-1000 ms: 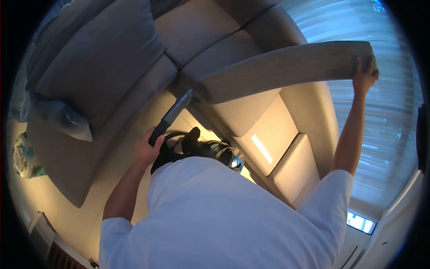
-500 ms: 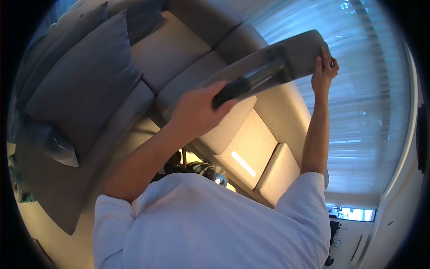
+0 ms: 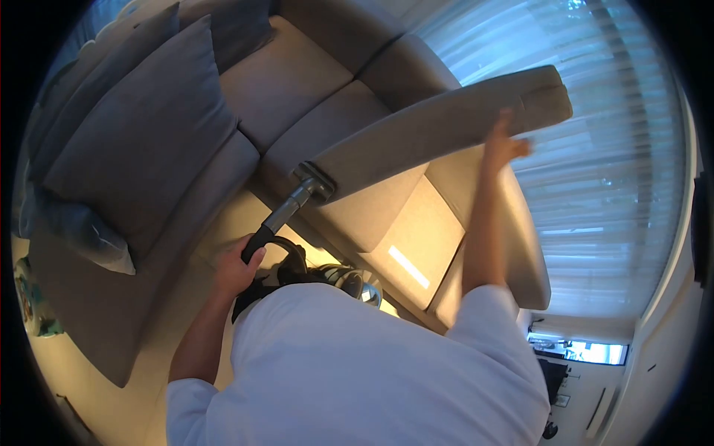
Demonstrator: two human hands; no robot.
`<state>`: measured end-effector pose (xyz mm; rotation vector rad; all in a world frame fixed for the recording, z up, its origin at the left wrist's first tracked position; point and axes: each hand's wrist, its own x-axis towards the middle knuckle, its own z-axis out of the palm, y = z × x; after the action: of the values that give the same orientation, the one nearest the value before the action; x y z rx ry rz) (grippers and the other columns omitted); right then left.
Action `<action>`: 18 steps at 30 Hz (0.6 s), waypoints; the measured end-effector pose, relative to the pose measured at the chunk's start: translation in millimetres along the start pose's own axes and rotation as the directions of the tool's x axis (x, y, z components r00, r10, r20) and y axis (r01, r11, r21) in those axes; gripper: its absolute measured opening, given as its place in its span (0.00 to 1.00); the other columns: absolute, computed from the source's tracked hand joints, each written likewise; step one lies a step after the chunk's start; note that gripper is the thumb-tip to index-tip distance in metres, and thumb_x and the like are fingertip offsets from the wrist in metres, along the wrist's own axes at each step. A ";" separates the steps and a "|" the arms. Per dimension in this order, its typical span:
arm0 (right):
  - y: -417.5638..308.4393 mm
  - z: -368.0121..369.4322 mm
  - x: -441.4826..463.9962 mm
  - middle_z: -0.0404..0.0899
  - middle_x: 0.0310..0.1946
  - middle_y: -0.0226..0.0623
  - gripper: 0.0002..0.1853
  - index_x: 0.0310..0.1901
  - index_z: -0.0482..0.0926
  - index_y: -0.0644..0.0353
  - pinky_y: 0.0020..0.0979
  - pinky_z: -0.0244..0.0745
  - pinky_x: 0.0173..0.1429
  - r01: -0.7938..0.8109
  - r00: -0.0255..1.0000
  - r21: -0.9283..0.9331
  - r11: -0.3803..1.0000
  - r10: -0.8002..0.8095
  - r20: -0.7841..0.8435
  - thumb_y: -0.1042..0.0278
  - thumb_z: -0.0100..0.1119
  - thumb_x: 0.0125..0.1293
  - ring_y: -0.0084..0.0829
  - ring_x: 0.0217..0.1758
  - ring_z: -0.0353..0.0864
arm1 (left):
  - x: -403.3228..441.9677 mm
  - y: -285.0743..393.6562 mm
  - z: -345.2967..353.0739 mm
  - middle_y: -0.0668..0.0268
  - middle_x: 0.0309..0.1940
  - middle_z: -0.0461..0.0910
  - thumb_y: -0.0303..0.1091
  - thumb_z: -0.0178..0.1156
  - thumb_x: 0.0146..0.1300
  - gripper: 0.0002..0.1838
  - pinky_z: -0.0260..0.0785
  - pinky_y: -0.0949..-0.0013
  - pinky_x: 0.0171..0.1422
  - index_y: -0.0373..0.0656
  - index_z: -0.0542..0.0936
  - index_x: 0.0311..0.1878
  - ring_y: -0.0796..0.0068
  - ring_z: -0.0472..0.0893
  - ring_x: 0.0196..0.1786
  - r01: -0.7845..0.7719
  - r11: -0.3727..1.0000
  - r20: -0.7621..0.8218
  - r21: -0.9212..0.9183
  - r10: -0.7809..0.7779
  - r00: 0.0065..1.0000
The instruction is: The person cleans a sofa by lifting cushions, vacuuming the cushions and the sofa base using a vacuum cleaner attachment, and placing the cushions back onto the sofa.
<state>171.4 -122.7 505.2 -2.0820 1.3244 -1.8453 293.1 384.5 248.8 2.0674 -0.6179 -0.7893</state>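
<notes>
Our left hand (image 3: pixel 236 267) grips the wand (image 3: pixel 284 212), its nozzle (image 3: pixel 315 181) at one end of the long cushion (image 3: pixel 439 123). Our blurred right hand (image 3: pixel 507 146) has fingers apart by the cushion; contact is unclear.

two hands (image 3: pixel 236 270), one vacuum wand (image 3: pixel 282 215), one vacuum head (image 3: pixel 314 181), one raised cushion (image 3: pixel 424 128), at least three dark pillows (image 3: pixel 145 141)

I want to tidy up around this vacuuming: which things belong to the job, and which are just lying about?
In the job:
- vacuum wand in the left hand
- nozzle
- raised long cushion

Apparently just lying about:
- large grey pillow
- shiny bundle
</notes>
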 end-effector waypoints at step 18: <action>-1.8 -32.5 65.6 0.85 0.29 0.49 0.41 0.44 0.82 0.78 0.47 0.76 0.39 -0.282 0.898 -0.027 0.959 0.274 0.343 0.32 0.54 0.72 0.43 0.31 0.83 | -63.3 -5.2 -45.5 0.53 0.42 0.86 0.49 0.70 0.62 0.30 0.78 0.60 0.48 0.38 0.80 0.61 0.54 0.87 0.44 -0.589 0.798 -0.192 -0.130 0.562 0.804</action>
<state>139.6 -146.6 566.7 -1.9609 1.4068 -1.3046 283.1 452.7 285.6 1.6065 -0.9918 -0.3164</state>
